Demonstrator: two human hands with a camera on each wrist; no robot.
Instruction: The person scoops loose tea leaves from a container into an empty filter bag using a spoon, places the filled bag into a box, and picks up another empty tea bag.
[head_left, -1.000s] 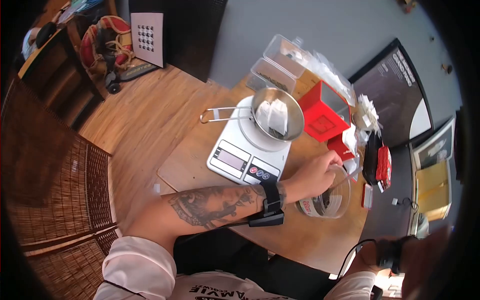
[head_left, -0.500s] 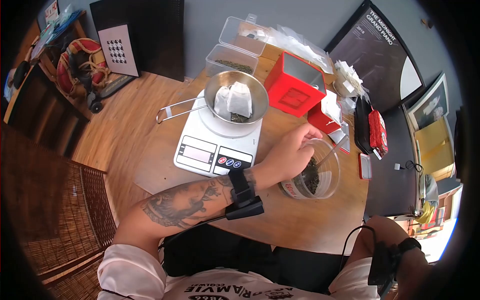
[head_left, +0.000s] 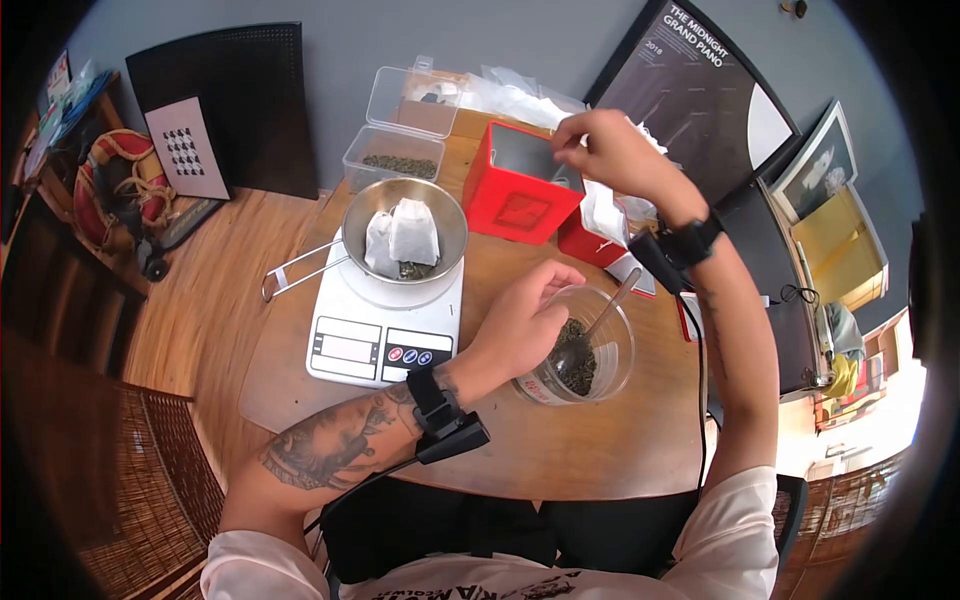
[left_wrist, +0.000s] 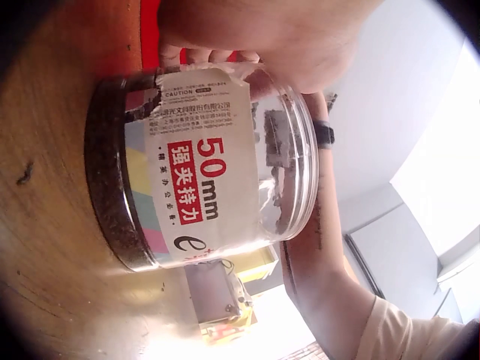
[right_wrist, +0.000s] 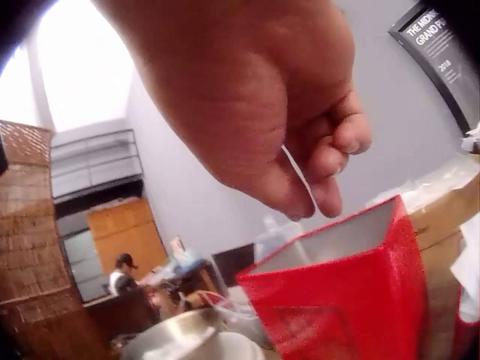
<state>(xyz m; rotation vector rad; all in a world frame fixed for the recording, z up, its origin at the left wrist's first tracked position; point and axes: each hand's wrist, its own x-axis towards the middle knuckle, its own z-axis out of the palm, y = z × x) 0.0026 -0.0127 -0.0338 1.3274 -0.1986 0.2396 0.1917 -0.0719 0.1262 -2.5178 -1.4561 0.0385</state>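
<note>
My left hand (head_left: 525, 315) grips the side of a clear plastic jar (left_wrist: 195, 169) near its rim, fingers partly hidden behind it. Dark dried tea leaves (head_left: 574, 365) fill the jar's bottom, and a metal spoon (head_left: 612, 303) leans in it, handle over the rim. Above the open top of a red box (head_left: 520, 205) hovers my right hand (head_left: 612, 150). Its fingers are loosely bent, thumb close to the index finger with a thin pale gap between (right_wrist: 313, 161). Left of the box, a steel strainer (head_left: 360, 205) with white tea bags (head_left: 414, 232) sits on a white kitchen scale (head_left: 330, 310).
Behind the strainer stands a clear lidded container (head_left: 395, 160) of dried leaves. A smaller red box (head_left: 592, 243) with white papers sits right of the large one. Plastic bags (head_left: 510, 95) lie along the wall. A folding screen and wooden floor border the table's left.
My right hand has come from the lower right edge up over the large red box. The left hand stays at the jar. The head view has shifted, moving the table leftward.
</note>
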